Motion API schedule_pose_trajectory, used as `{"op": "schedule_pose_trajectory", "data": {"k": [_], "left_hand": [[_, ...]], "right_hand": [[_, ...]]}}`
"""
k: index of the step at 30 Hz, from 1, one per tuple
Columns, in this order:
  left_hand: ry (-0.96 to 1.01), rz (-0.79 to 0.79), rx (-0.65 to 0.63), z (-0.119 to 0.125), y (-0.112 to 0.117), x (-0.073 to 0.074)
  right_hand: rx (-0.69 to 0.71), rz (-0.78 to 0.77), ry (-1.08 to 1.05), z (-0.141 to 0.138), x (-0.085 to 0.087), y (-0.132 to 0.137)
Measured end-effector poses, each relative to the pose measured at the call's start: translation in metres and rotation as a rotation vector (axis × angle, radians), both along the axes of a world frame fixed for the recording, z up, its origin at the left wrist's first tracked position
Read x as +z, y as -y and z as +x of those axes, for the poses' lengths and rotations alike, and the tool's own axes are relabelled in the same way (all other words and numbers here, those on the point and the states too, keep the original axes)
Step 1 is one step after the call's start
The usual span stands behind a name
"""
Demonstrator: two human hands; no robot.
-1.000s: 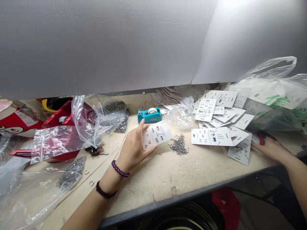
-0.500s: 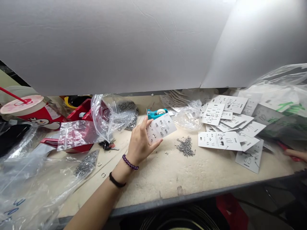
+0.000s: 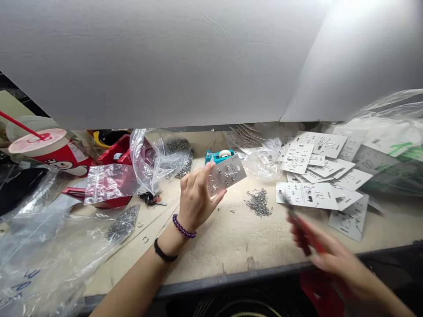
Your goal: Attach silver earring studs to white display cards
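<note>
My left hand (image 3: 197, 198) grips a small white earring card (image 3: 227, 175) by its lower left edge and holds it tilted above the table, in front of the teal tape dispenser (image 3: 218, 156). My right hand (image 3: 333, 259) is blurred by motion near the table's front edge and is closed on red-handled pliers (image 3: 299, 226), whose tip points up and left. A small heap of metal hooks (image 3: 258, 203) lies on the beige table (image 3: 231, 237) between the two hands.
Several white cards (image 3: 317, 176) are scattered at the right, beside a large plastic bag (image 3: 390, 132). A small clear bag (image 3: 263, 162) lies behind the hooks. At the left are zip bags (image 3: 112, 182), a red tray (image 3: 114, 154) and a red cup (image 3: 53, 152). A white board (image 3: 165, 61) hangs overhead.
My left hand has lifted the card off the table and tilted it. My right hand has come from the far right to the front middle, bringing the red pliers.
</note>
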State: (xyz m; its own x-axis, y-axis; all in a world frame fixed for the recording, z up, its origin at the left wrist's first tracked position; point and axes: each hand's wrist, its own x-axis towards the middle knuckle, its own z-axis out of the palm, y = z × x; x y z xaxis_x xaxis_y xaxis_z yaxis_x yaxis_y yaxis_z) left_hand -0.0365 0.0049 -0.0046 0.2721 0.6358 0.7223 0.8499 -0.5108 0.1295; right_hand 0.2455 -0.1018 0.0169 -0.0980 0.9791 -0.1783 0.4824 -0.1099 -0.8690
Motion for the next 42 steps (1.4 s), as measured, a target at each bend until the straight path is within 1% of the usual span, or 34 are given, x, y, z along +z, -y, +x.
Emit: {"op": "schedule_pose_trajectory", "data": {"k": [1, 2, 5, 7, 10, 13, 19, 23, 27, 31, 33, 36, 38, 39, 40, 42], "left_hand": [[-0.011, 0.010, -0.005, 0.000, 0.001, 0.000], [-0.021, 0.017, -0.009, 0.001, 0.002, 0.000], [-0.023, 0.007, -0.004, 0.002, 0.003, 0.000], [-0.014, -0.005, -0.008, 0.002, 0.003, -0.001], [-0.007, -0.002, -0.029, 0.004, 0.004, -0.002], [0.006, -0.011, -0.030, 0.005, 0.006, -0.002], [0.039, -0.017, -0.055, 0.007, 0.006, -0.001], [0.020, 0.036, -0.055, 0.009, 0.005, -0.001], [0.001, 0.048, -0.077, 0.009, 0.005, -0.001], [-0.002, 0.016, -0.097, 0.009, 0.005, -0.003], [0.023, -0.012, -0.104, 0.009, 0.004, -0.003], [0.130, -0.126, -0.125, 0.007, 0.002, -0.003], [0.243, -0.244, -0.150, 0.005, 0.000, -0.002], [0.305, -0.297, -0.166, 0.005, 0.000, -0.001], [0.369, -0.343, -0.186, 0.005, 0.000, 0.000], [0.512, -0.431, -0.242, 0.005, 0.001, 0.002]], "right_hand": [[0.082, -0.049, -0.089, -0.014, -0.005, -0.013], [0.126, -0.036, -0.112, -0.027, -0.009, -0.025], [0.164, 0.016, -0.105, -0.055, -0.010, -0.055], [0.181, 0.032, -0.086, -0.063, -0.008, -0.064], [0.196, 0.069, -0.054, -0.066, -0.006, -0.066], [0.199, 0.088, -0.034, -0.063, -0.008, -0.065], [0.180, 0.069, -0.036, -0.059, -0.015, -0.064], [0.158, 0.052, -0.066, -0.062, -0.017, -0.068], [0.114, -0.010, -0.083, -0.065, -0.019, -0.069], [0.055, 0.039, 0.035, -0.069, -0.018, -0.067], [0.011, 0.043, 0.029, -0.070, -0.016, -0.064], [-0.085, 0.047, -0.097, -0.059, -0.013, -0.059], [-0.149, 0.125, -0.122, -0.036, -0.012, -0.052], [-0.172, 0.188, -0.080, -0.020, -0.012, -0.047], [-0.150, 0.249, -0.005, -0.002, -0.012, -0.043], [-0.039, 0.325, 0.274, 0.034, -0.015, -0.033]]}}
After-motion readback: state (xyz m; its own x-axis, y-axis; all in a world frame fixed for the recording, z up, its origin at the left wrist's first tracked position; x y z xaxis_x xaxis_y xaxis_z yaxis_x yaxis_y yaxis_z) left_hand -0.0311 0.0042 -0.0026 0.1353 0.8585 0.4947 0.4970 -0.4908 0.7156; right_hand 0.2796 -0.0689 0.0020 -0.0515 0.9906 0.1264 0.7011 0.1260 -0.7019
